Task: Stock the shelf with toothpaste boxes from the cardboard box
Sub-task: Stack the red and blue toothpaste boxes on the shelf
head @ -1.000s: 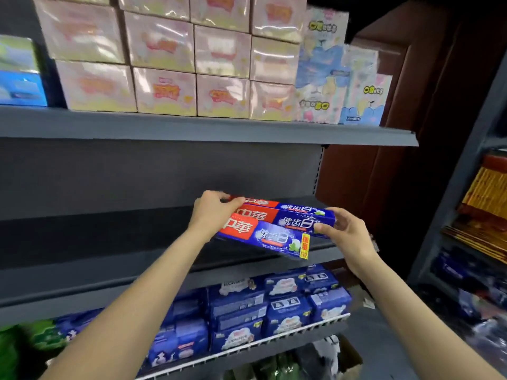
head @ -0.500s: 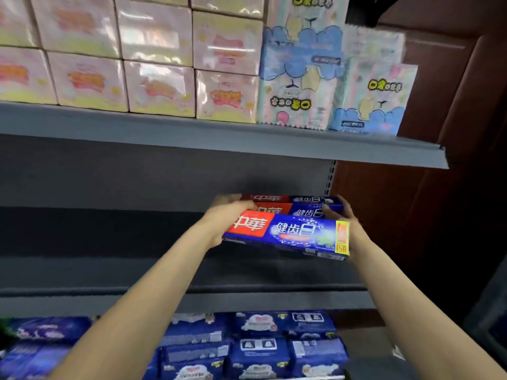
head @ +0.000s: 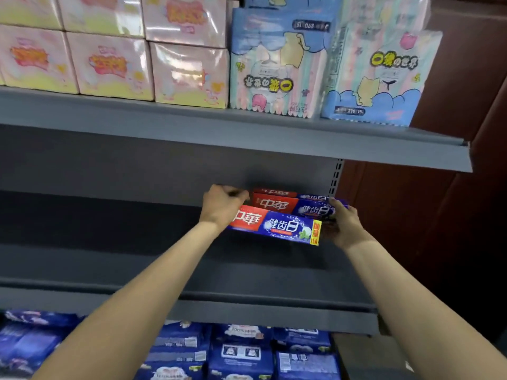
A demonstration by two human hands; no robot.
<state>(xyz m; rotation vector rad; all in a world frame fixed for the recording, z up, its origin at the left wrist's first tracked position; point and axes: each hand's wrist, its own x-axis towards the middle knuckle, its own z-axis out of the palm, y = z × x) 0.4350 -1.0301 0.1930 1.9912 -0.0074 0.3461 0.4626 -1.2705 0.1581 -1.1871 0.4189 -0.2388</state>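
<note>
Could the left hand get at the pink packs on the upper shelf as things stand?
Probably not yet: the left hand grips one end of the toothpaste boxes, shared with the right hand. The way up to the pink packs looks open otherwise.

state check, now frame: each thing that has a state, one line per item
toothpaste boxes: sealed, lying flat, bunch of about three held between both hands, over the middle shelf
left hand: grips the boxes' red end
right hand: grips the blue end
middle shelf: nothing on the visible part
upper shelf: stocked with wrapped packs
lower shelf's blue packs: stacked
</note>
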